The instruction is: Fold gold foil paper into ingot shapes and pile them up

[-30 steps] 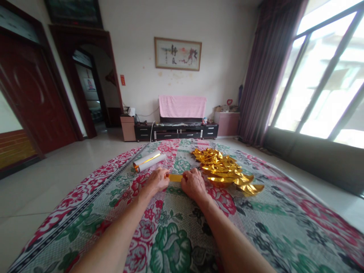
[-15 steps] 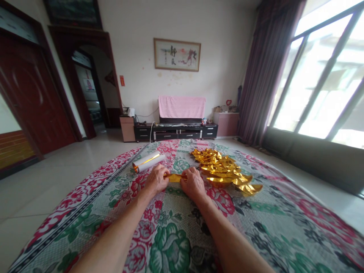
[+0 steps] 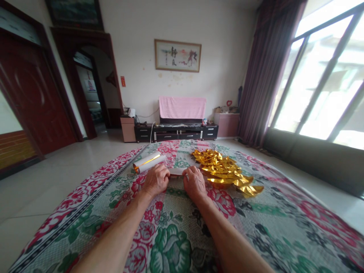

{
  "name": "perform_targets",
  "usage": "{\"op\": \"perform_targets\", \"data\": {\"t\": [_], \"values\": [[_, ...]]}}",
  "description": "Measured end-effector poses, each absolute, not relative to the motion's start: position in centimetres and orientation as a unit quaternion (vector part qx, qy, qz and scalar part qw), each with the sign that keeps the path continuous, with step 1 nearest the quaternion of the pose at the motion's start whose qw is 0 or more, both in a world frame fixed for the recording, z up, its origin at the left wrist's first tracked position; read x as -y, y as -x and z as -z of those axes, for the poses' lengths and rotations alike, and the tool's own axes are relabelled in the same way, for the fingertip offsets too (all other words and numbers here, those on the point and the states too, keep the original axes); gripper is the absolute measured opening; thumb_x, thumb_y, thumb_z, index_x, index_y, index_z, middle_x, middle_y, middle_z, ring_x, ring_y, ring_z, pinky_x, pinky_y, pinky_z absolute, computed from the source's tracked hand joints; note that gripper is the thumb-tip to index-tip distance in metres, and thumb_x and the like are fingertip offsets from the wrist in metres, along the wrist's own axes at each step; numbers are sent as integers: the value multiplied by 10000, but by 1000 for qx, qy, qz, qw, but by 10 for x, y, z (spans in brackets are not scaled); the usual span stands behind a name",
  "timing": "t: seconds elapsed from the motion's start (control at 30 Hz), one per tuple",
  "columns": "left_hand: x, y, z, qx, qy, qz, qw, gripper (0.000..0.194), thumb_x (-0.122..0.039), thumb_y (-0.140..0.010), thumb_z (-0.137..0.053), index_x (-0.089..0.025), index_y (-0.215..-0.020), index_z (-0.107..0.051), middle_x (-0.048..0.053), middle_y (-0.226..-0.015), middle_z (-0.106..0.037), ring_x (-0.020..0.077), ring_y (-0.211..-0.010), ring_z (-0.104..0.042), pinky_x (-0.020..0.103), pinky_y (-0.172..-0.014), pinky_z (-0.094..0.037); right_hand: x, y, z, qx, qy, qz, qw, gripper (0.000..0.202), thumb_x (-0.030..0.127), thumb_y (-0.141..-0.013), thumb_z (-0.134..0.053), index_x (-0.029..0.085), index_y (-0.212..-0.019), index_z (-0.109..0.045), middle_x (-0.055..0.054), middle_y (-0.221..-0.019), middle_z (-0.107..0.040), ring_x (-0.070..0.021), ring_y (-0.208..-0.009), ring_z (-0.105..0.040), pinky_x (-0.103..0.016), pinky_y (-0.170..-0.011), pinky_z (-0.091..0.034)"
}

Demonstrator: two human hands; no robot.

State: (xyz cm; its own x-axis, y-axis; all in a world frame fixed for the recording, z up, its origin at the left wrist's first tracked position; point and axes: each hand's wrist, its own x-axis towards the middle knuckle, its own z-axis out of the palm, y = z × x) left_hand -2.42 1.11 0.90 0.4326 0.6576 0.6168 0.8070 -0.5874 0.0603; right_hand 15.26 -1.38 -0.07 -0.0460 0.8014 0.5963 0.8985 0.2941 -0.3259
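Between my two hands a small folded piece of gold foil paper [image 3: 176, 172] is stretched sideways, its whitish side showing. My left hand [image 3: 157, 179] is closed on its left end, and my right hand [image 3: 194, 182] pinches the right end. Both hands are just above the flowered tablecloth [image 3: 170, 246]. Beyond the left hand lies rolled paper [image 3: 149, 162], white outside with gold showing at its end and along a strip. To the right of my right hand spreads a pile of folded gold foil pieces [image 3: 223, 168] with pointed ends.
The round table's far edge faces a low black TV cabinet [image 3: 182, 132], where a pink cloth [image 3: 182, 107] covers a screen. A dark curtain [image 3: 258, 76] and large window stand at the right. Red doors [image 3: 34, 91] are at the left.
The foil paper between my hands has turned from its gold side to its whitish side. Both hands keep hold of its ends and have hardly shifted.
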Motion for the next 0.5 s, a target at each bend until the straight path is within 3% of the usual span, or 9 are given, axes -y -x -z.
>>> {"op": "perform_targets", "data": {"t": [0.33,0.5], "values": [[-11,25,-6,410,849,311,120,214,-120,-728,-485,-196,-819,-663,57,-853,-537,188,-846,-473,312,-781,-399,12,-153,6,733,574,50,362,187,118,-739,-462,193,-833,-605,-55,-865,-546,-177,-841,-479,-262,-747,-333],[-12,24,-4,409,853,300,118,230,-143,-780,-447,-182,-809,-672,65,-859,-531,184,-853,-477,309,-771,-404,20,-149,-3,728,559,102,385,292,137,-716,-505,203,-990,-583,-67,-1054,-524,-211,-961,-431,-312,-817,-308]]}}
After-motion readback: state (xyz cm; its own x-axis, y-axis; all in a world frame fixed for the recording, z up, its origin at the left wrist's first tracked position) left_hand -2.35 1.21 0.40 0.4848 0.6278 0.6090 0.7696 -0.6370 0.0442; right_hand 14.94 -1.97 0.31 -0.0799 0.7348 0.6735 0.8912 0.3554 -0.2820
